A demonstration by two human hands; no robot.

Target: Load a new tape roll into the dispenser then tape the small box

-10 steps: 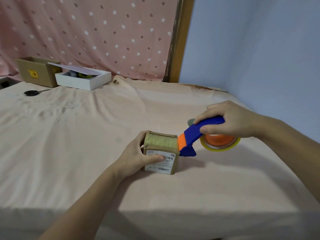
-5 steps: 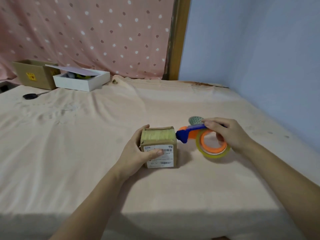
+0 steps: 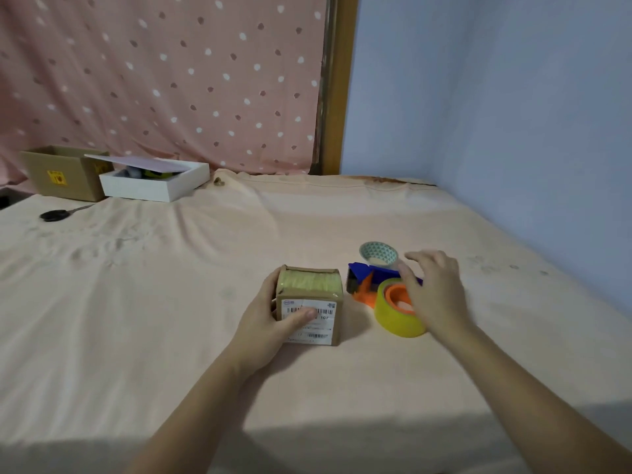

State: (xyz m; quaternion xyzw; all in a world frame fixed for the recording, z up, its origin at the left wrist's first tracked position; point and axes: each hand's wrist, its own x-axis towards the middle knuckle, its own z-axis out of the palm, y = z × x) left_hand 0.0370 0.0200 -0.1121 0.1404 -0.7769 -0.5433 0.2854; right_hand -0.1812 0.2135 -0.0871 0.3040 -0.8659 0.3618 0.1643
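A small brown cardboard box point(image 3: 309, 285) with yellowish tape across its top and a white barcode label on its front stands on the sheet. My left hand point(image 3: 270, 323) grips its left side, thumb on the label. To its right lies the blue and orange tape dispenser point(image 3: 362, 280) with a yellow tape roll point(image 3: 393, 318) on its orange hub. My right hand point(image 3: 434, 292) hovers over the dispenser's right side, fingers spread, holding nothing. It hides part of the handle.
A small patterned empty tape core point(image 3: 378, 254) lies just behind the dispenser. Far left are black scissors point(image 3: 54, 214), a brown carton point(image 3: 60, 174) and a white open box point(image 3: 154, 183). A blue wall point(image 3: 513, 114) borders the right side.
My right hand pulled the dispenser away from the box, laid it on the sheet and let go. My left hand stayed on the box.
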